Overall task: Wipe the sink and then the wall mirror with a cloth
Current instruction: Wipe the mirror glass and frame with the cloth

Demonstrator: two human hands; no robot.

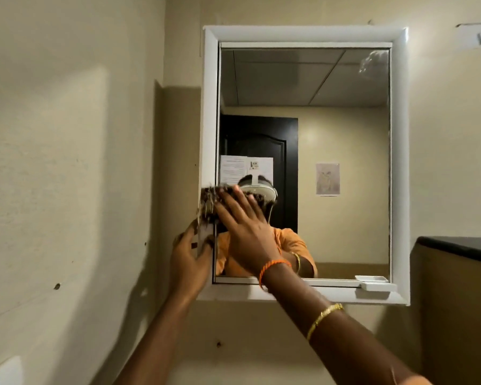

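Cream wall (pixel 67 162) bearing a white-framed mirror (pixel 317 79) (small white tray (pixel 374 286) on its lower ledge)

Washroom: white-framed wall mirror (pixel 303 162), cream walls (pixel 67 162), dark counter (pixel 461 245).

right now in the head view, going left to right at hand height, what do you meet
left hand gripping the frame's left edge → cloth → right hand flat on the mirror → white soap tray → frame's right side → dark counter
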